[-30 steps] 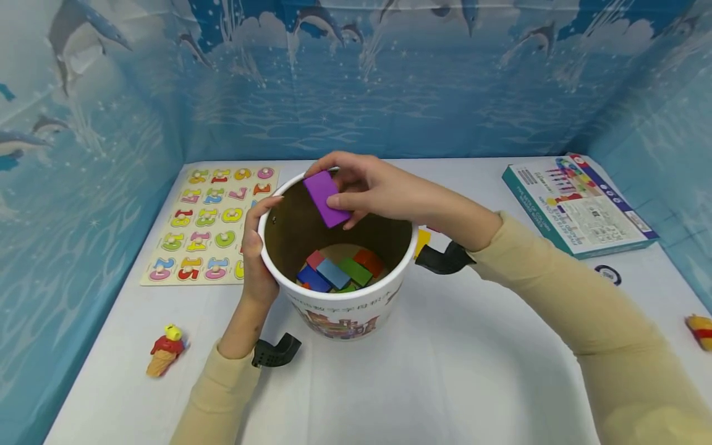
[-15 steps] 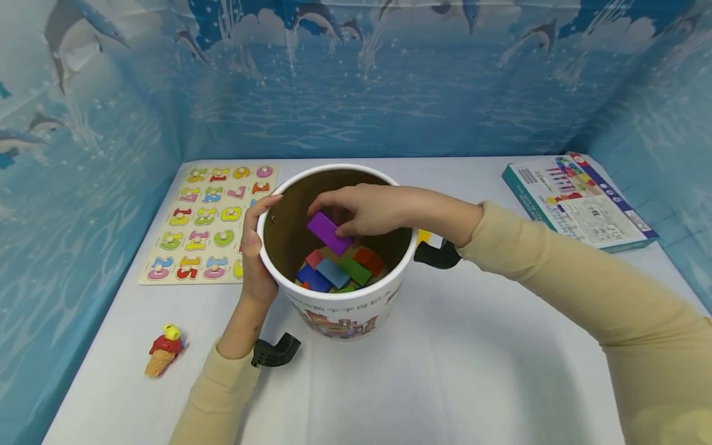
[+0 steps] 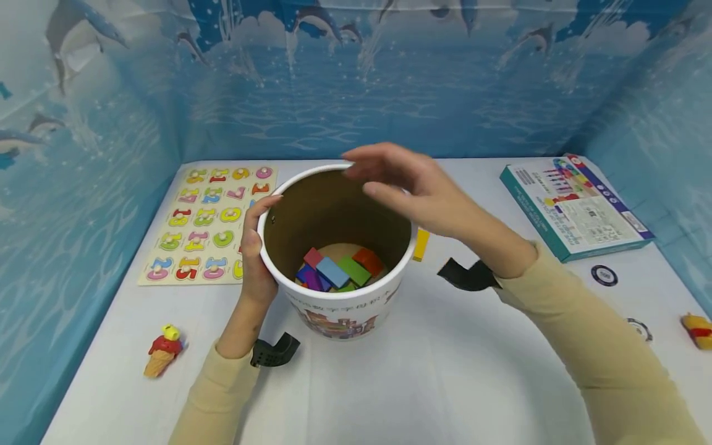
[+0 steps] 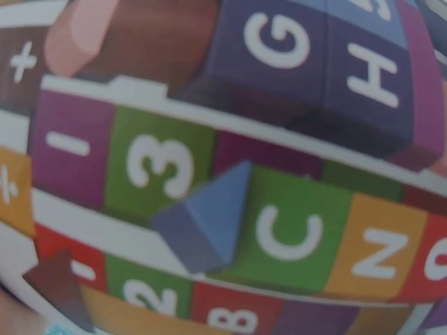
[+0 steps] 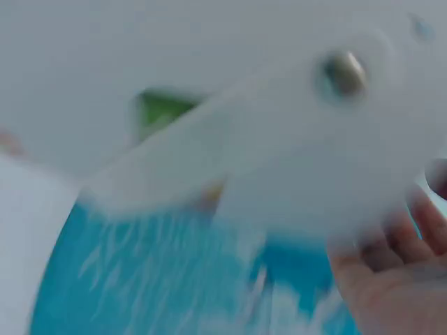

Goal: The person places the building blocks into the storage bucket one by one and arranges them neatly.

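Observation:
A white printed bucket (image 3: 345, 318) stands upright on the table. My left hand (image 3: 257, 253) grips its left rim; the printed letters and numbers on the bucket wall (image 4: 167, 167) fill the left wrist view. Inside lie several coloured blocks: a light blue block (image 3: 332, 272), a green block (image 3: 354, 271), an orange-red block (image 3: 369, 261), a pink block (image 3: 313, 257) and a purple block (image 3: 313, 280) at the left. Above the bucket's right back rim my right hand (image 3: 414, 185) holds nothing, its fingers extended. The right wrist view is blurred, with that hand (image 5: 394, 269) at lower right.
Behind on the left lies a number puzzle board (image 3: 194, 238), with an ice-cream toy (image 3: 164, 351) in front of it. A yellow block (image 3: 421, 244) sits just right of the bucket. Farther right are a flat box (image 3: 578, 207), a black ring-marked disc (image 3: 604, 275) and a yellow-red toy (image 3: 698, 330).
The right hand lowered the purple block into the bucket and let it go, then rose to the upper right. The purple block now lies among the others. My left hand has kept its place.

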Action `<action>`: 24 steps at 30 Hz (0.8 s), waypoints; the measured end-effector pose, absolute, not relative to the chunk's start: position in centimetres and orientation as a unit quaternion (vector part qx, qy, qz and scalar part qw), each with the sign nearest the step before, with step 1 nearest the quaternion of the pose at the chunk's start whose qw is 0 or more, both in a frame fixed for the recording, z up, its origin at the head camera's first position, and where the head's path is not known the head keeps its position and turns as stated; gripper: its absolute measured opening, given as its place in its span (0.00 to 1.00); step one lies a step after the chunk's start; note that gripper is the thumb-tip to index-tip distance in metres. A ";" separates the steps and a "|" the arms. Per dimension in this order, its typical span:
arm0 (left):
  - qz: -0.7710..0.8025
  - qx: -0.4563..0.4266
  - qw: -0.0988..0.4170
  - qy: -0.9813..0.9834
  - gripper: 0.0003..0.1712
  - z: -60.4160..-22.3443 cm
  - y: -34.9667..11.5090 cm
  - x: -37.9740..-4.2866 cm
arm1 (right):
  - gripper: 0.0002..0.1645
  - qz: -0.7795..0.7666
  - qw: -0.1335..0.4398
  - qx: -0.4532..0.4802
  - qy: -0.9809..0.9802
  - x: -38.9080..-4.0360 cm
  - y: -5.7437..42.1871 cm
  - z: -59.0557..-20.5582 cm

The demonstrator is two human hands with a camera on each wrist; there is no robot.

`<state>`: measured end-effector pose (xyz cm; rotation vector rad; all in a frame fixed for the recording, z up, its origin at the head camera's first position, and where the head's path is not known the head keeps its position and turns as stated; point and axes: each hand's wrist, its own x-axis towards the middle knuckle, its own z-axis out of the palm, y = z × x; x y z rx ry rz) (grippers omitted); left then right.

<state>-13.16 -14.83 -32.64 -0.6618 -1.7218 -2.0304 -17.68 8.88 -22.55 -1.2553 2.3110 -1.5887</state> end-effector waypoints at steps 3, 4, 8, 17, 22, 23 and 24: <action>-0.725 -0.238 0.197 -0.616 0.30 -32.7 -14.8 -13.3 | 0.23 -0.601 -0.021 -0.299 0.741 -17.5 13.5 -24.7; -0.724 -0.238 0.198 -0.616 0.31 -32.7 -14.8 -13.3 | 0.23 -0.616 -0.027 -0.248 0.747 -17.6 15.2 -25.9; -0.725 -0.238 0.197 -0.616 0.32 -33.0 -14.9 -13.4 | 0.27 -0.608 -0.006 -0.045 0.792 -18.5 22.2 -32.7; -0.733 -0.240 0.192 -0.607 0.32 -33.0 -15.0 -13.4 | 0.40 -0.426 0.077 0.077 0.898 -18.4 27.6 -40.3; -0.732 -0.233 0.192 -0.611 0.32 -33.0 -14.9 -13.3 | 0.36 -0.319 0.049 0.031 0.946 -18.4 26.0 -40.1; -0.732 -0.232 0.190 -0.612 0.32 -33.0 -14.9 -13.3 | 0.33 -0.310 0.038 0.029 0.950 -18.4 25.8 -40.1; -0.732 -0.232 0.191 -0.612 0.32 -33.0 -14.8 -13.3 | 0.32 -0.303 0.027 0.029 0.952 -18.5 25.7 -40.2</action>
